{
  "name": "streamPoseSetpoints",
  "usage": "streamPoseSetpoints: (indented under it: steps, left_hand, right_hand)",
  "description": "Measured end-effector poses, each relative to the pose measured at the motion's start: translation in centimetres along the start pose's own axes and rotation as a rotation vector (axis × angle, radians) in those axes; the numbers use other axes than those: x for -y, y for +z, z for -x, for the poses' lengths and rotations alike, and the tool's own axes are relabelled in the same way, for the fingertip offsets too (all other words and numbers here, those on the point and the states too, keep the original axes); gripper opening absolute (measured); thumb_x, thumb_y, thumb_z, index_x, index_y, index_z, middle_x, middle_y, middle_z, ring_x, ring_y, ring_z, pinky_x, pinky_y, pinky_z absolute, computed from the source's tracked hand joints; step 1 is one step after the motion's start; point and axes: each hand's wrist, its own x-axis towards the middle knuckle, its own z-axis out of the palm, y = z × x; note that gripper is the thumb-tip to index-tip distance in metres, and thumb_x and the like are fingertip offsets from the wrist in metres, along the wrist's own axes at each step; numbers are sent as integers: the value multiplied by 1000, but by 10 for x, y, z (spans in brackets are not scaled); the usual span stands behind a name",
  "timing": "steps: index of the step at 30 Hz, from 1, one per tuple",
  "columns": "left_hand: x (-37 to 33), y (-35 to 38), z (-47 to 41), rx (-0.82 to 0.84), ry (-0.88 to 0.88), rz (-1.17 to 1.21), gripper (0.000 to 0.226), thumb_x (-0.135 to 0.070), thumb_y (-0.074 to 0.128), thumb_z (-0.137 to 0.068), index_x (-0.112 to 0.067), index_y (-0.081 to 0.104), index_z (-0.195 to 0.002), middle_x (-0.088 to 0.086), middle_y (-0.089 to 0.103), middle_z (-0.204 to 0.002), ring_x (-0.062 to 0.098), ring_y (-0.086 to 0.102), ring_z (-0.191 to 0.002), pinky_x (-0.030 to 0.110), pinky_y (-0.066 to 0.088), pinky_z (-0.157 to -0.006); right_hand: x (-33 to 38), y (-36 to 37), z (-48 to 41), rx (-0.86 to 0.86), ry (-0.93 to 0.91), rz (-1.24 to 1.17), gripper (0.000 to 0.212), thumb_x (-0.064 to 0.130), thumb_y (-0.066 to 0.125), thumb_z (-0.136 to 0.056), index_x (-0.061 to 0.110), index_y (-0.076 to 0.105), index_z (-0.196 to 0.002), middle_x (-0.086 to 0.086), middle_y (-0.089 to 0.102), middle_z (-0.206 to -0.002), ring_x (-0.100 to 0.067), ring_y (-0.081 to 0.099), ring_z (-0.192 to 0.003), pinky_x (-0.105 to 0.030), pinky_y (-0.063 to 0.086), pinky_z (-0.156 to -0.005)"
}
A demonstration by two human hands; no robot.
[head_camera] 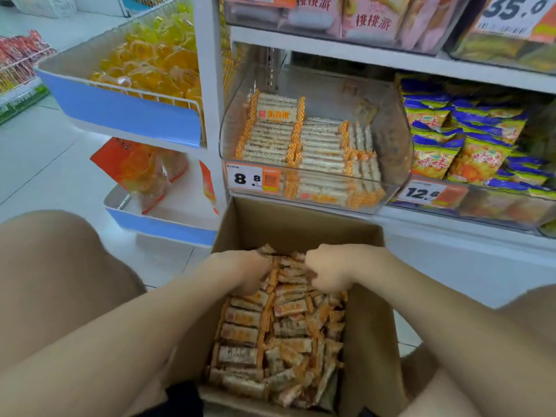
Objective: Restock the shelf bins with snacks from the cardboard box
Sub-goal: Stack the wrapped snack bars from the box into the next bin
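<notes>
An open cardboard box point(373, 341) stands on the floor under the shelf, filled with small orange-and-white wrapped snack bars point(279, 335). Both my hands are down in its far end. My left hand point(246, 273) curls its fingers round a bunch of bars, and my right hand point(328, 273) grips another bunch beside it. Straight above, a clear shelf bin point(397, 145) with an "8.8" price tag holds neat rows of the same snack bars point(301, 142), with free room at its back.
To the right is a bin of blue-and-yellow snack bags point(469, 145). Pink packs fill the bin above point(370, 19). A blue-fronted wire basket of yellow jelly cups point(150, 64) juts out at left, with a lower basket point(156, 221) beneath. My knees flank the box.
</notes>
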Motion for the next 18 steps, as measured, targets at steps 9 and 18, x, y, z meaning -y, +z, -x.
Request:
streamPoseSetpoints:
  steps: [9,18]
  left_hand:
    - [12,94,-79,-62,-240,68,67,2,42,-105,-5,12,-165,20,-4,-172,39,-1,-160,47,15,-128]
    - [9,134,-126,-208,-355,267,52,-10,46,-106,-3,32,-155,24,34,-159,39,37,-145,44,31,-123]
  right_hand:
    - [-13,87,-94,-224,160,-415,20,18,50,-102,16,69,-99,-6,66,-105,-27,62,-96,-40,51,-89]
    - [-32,123,-157,-567,384,-350,27,17,54,-99,19,60,-125,-10,63,-125,-33,59,-117,-49,46,-107]
